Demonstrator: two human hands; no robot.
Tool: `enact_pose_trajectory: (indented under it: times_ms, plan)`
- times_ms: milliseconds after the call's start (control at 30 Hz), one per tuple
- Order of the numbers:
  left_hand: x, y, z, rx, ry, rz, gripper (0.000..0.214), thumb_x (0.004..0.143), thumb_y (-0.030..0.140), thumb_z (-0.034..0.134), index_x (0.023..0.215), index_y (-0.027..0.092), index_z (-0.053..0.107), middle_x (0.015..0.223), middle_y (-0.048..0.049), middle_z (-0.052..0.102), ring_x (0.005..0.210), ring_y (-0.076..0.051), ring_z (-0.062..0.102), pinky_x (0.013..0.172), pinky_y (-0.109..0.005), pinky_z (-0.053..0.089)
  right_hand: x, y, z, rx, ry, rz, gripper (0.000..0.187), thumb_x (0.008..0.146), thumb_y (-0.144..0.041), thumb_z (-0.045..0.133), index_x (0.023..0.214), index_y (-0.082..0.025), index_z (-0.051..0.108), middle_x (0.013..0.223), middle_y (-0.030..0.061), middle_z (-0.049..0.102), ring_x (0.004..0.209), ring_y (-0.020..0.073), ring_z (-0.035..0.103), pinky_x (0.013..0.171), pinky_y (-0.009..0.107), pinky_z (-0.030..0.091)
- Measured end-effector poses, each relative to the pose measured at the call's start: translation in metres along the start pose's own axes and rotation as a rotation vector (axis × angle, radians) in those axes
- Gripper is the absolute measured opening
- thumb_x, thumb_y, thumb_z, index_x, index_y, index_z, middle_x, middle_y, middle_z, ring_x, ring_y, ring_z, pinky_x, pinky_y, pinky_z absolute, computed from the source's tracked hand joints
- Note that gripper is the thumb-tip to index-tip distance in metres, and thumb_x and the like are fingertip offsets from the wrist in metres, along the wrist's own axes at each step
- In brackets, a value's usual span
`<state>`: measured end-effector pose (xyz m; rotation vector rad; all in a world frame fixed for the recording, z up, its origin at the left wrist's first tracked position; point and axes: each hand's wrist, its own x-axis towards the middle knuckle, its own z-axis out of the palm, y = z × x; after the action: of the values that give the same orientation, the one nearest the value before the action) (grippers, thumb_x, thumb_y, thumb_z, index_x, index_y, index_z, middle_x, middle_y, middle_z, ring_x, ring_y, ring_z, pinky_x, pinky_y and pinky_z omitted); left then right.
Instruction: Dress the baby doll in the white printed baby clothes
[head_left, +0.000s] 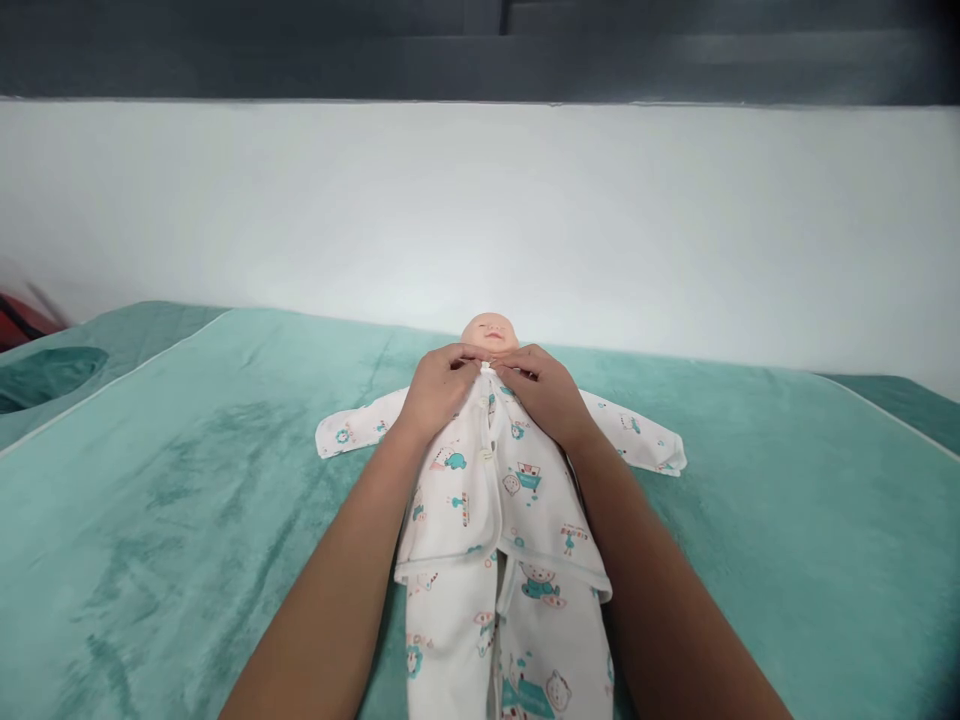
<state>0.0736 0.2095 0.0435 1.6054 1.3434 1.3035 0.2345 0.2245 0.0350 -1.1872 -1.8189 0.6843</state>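
Note:
A baby doll [491, 330] lies on its back, its head away from me, dressed in a white printed baby jacket [465, 480] and matching trousers [450, 640]. Both sleeves are spread out to the sides. My left hand [444, 382] pinches the jacket's neckline just under the doll's chin. Close beside it, my right hand [541, 388] has its fingers closed on the other side of the same neckline. Between my fingertips a small pale fastening shows. Farther down the front, another button [486, 455] is visible, and the lower front edges part slightly.
A green plush cover [187, 480] spreads under the doll, with a dark hole [49, 375] at the far left. Behind it stands a white wall [300, 210] with a dark band above. Something red [22, 322] is at the left edge.

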Motion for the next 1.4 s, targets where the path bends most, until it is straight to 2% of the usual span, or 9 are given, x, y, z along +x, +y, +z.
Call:
enact_pose_trajectory:
  times_ms: [200,367,500,633,733,833,1000,1167,1400]
  plan:
    - [-0.006,-0.003,0.002,0.311,-0.033,0.214,0.035,0.085,0.012,0.042,0.102,0.021,0.072,0.109,-0.0055,0.065,0.106,-0.02,0.059,0.094,-0.034,0.044,-0.004,-0.003,0.002,-0.063,0.1,0.053,0.019,0.084,-0.027,0.053,0.09,-0.023,0.071,0.099,0.0019,0.065,0.089,0.0172,0.058,0.084,0.034,0.043]
    - [-0.02,-0.005,0.003,0.524,-0.002,0.327,0.039,0.087,0.01,0.039,0.106,0.026,0.07,0.109,-0.0062,0.061,0.103,-0.022,0.058,0.083,-0.035,0.048,-0.022,-0.016,0.004,-0.123,0.194,0.043,0.014,0.083,-0.024,0.053,0.088,-0.021,0.065,0.095,0.0022,0.063,0.083,0.0165,0.056,0.079,0.031,0.043]
    - [-0.046,-0.008,-0.001,0.405,0.043,0.402,0.037,0.088,0.008,0.041,0.1,0.026,0.071,0.11,-0.0053,0.061,0.107,-0.02,0.055,0.094,-0.036,0.045,-0.052,-0.042,0.008,-0.293,0.235,-0.044,0.012,0.085,-0.026,0.053,0.074,-0.02,0.054,0.082,0.0021,0.056,0.073,0.0151,0.051,0.069,0.028,0.038]
    - [-0.071,-0.008,-0.008,0.221,0.045,0.383,0.026,0.089,0.014,0.048,0.103,0.024,0.068,0.111,-0.0045,0.063,0.109,-0.019,0.055,0.1,-0.036,0.042,-0.081,-0.061,0.008,-0.437,0.11,0.035,0.021,0.084,-0.037,0.057,0.076,-0.021,0.046,0.076,-0.0003,0.053,0.065,0.0145,0.046,0.061,0.027,0.032]
    - [-0.077,-0.006,-0.009,0.22,0.014,0.361,0.018,0.089,0.021,0.054,0.101,0.024,0.067,0.11,-0.0042,0.063,0.111,-0.019,0.054,0.101,-0.036,0.041,-0.087,-0.063,0.006,-0.501,0.055,0.109,0.023,0.084,-0.038,0.054,0.075,-0.022,0.041,0.071,-0.0018,0.052,0.061,0.0142,0.042,0.057,0.026,0.027]
    - [-0.073,-0.005,-0.008,0.217,0.04,0.354,0.011,0.087,0.023,0.058,0.094,0.023,0.067,0.104,-0.004,0.064,0.106,-0.02,0.054,0.097,-0.036,0.042,-0.08,-0.06,0.008,-0.516,0.085,0.126,0.022,0.085,-0.033,0.049,0.07,-0.022,0.037,0.065,-0.0027,0.049,0.059,0.0141,0.038,0.056,0.027,0.024]
    - [-0.069,-0.001,-0.009,0.113,0.092,0.296,0.008,0.086,0.021,0.057,0.085,0.021,0.066,0.095,-0.0032,0.066,0.099,-0.019,0.057,0.093,-0.033,0.042,-0.067,-0.054,0.009,-0.233,0.116,0.139,0.016,0.082,-0.032,0.052,0.07,-0.021,0.051,0.061,-0.0033,0.049,0.058,0.0132,0.043,0.056,0.026,0.031]
    - [-0.07,0.008,-0.011,-0.119,0.064,0.079,0.012,0.084,0.026,0.058,0.086,0.019,0.067,0.086,-0.0023,0.068,0.081,-0.015,0.06,0.077,-0.027,0.046,-0.064,-0.054,0.004,0.233,0.055,0.287,0.019,0.076,-0.039,0.062,0.082,-0.021,0.061,0.058,-0.0052,0.05,0.047,0.0099,0.041,0.045,0.023,0.028]
    - [-0.065,0.007,-0.011,-0.337,-0.036,-0.059,0.019,0.08,0.033,0.062,0.087,0.018,0.072,0.078,-0.0014,0.068,0.067,-0.012,0.055,0.063,-0.024,0.042,-0.065,-0.053,0.001,0.44,-0.017,0.349,0.022,0.073,-0.035,0.069,0.089,-0.019,0.066,0.063,-0.004,0.052,0.057,0.0085,0.044,0.051,0.02,0.033]
